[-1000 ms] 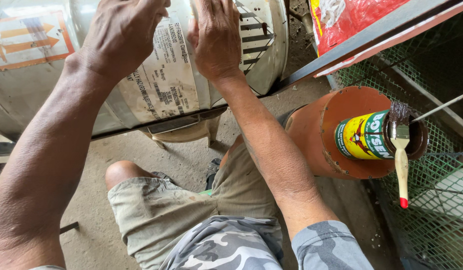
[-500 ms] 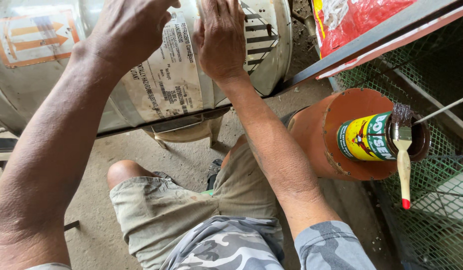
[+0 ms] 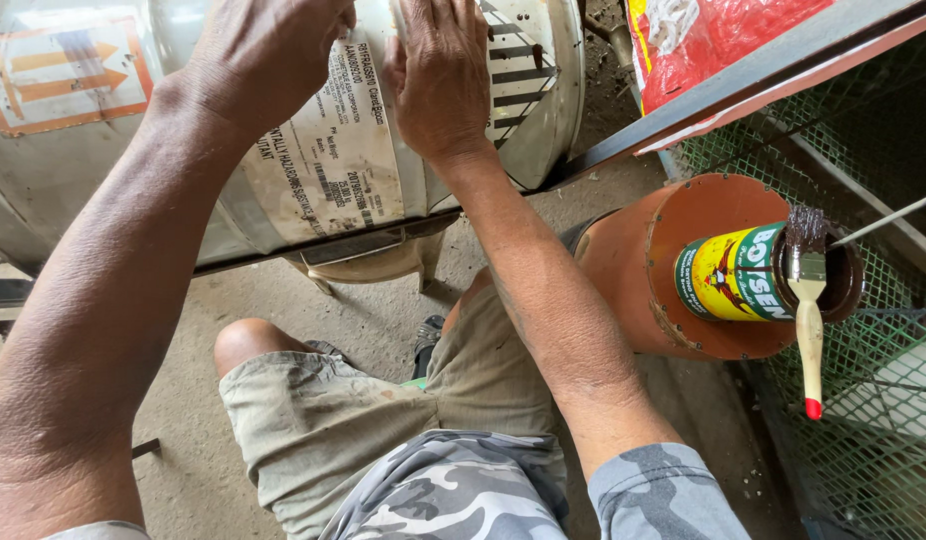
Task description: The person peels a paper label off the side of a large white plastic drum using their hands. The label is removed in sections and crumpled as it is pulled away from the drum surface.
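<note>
Both hands are flat up against a big silver metal cylinder (image 3: 283, 130) lying on its side across the top of the view. The left hand (image 3: 258, 55) is pressed on the worn paper label (image 3: 328, 170) stuck around the cylinder's curve, fingers spread and released, not gripping anything. The right hand (image 3: 441, 75) sits just beside it, palm down on the same label edge, fingers straight and together, also just pressing rather than grasping. An orange-bordered sticker with arrows (image 3: 68, 75) sits further left on the cylinder, and there's a black striped patch (image 3: 518, 65) near its right end.

The person is crouched on a dusty concrete floor (image 3: 363, 310), wearing khaki shorts (image 3: 343, 420) and a camo shirt (image 3: 453, 490).

Off to the right, well apart from the hands, a paint can with a yellow and green label (image 3: 733, 272) sits on top of a rust-orange drum (image 3: 633, 260). A paintbrush (image 3: 808, 300) with dark wet bristles and a red-tipped handle rests across the can's open top. Green wire mesh (image 3: 863, 440) is behind that, and a red plastic bag (image 3: 723, 35) sits up top right.
</note>
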